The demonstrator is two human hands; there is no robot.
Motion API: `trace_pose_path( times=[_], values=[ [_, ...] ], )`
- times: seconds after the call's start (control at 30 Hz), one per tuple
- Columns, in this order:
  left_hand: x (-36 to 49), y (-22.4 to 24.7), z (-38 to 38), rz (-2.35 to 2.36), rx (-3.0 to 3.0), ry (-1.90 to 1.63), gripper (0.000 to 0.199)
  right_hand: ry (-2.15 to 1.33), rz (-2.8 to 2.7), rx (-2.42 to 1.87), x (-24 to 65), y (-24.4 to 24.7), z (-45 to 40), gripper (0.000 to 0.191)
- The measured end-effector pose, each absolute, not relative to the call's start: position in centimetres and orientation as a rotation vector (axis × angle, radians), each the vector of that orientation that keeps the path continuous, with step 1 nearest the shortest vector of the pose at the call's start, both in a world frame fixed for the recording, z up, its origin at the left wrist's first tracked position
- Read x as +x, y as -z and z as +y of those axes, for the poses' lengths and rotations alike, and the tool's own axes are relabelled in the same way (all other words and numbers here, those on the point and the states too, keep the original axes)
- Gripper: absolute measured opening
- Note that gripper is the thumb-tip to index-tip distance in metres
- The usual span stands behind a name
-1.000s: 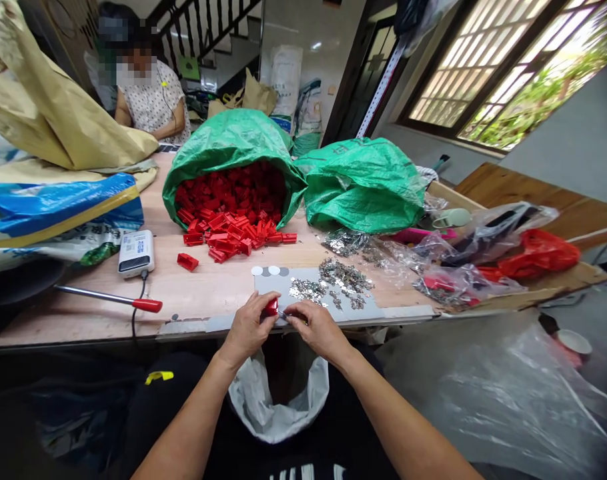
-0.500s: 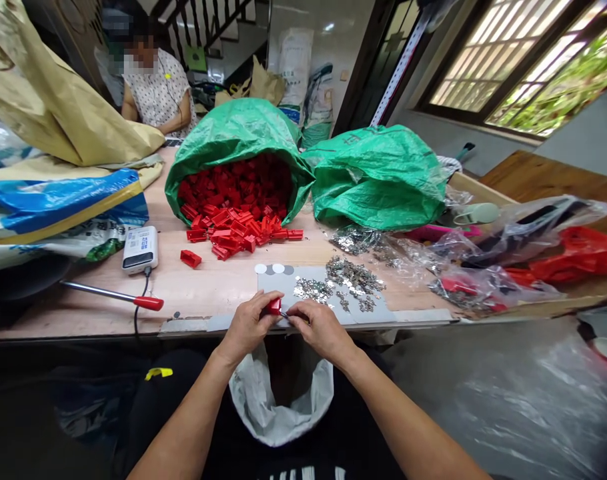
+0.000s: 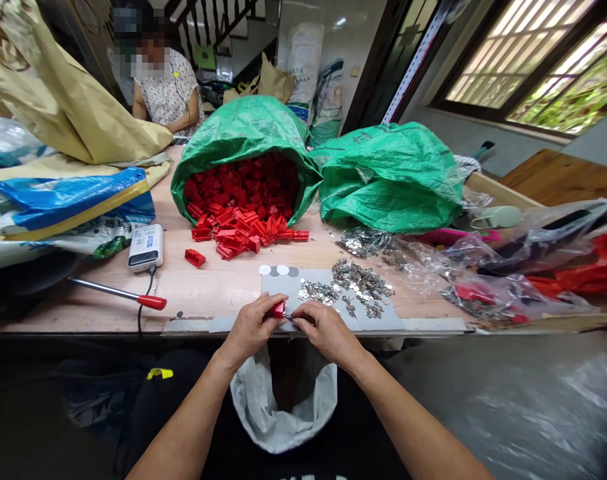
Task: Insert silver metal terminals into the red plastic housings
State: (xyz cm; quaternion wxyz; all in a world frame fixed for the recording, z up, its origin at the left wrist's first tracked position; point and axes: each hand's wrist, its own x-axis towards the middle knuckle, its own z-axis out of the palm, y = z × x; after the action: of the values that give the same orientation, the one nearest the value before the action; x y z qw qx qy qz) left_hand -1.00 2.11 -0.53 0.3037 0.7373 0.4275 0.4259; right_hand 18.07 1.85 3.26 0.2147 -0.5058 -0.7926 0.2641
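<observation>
Between thumb and fingers, my left hand pinches a small red plastic part. My right hand is closed on a thin metal piece, whose end meets the red part; its exact kind is too small to tell. Both hands are at the table's front edge, over the open mouth of a white sack in my lap. Small flat metal pieces lie in piles on a grey sheet just beyond my right hand. Farther back, many red plastic parts spill from a green sack.
A second green sack stands at the back right, beside clear plastic bags. On the left are a white power bank with a cable, a red-tipped metal rod and a blue-white bag. Another person sits across the table.
The view has shifted slightly, so the table's things appear a little farther right. Both hands keep their grip, with the red part and the metal piece still together.
</observation>
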Motion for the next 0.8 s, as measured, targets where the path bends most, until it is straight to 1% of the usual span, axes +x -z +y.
trace_pose_path(
  times=[0.27,0.53,0.67,0.8],
  values=[
    [-0.5,0.6,1.9,1.159,1.947,-1.162,0.043,-0.667,-2.208,-1.453,17.7,-3.1,1.7,0.013],
    [-0.1,0.7,1.9,1.212,1.923,-1.194,0.045,-0.422,-2.245,-1.574,15.7,-3.0,0.7,0.014],
    [-0.2,0.7,1.9,1.196,1.865,-1.2,0.043,-0.499,-2.181,-1.55,15.8,-2.7,0.7,0.012],
    [-0.5,0.7,1.3,1.137,1.773,-1.238,0.035,-0.618,-2.114,-1.492,16.3,-2.5,0.7,0.012]
  ],
)
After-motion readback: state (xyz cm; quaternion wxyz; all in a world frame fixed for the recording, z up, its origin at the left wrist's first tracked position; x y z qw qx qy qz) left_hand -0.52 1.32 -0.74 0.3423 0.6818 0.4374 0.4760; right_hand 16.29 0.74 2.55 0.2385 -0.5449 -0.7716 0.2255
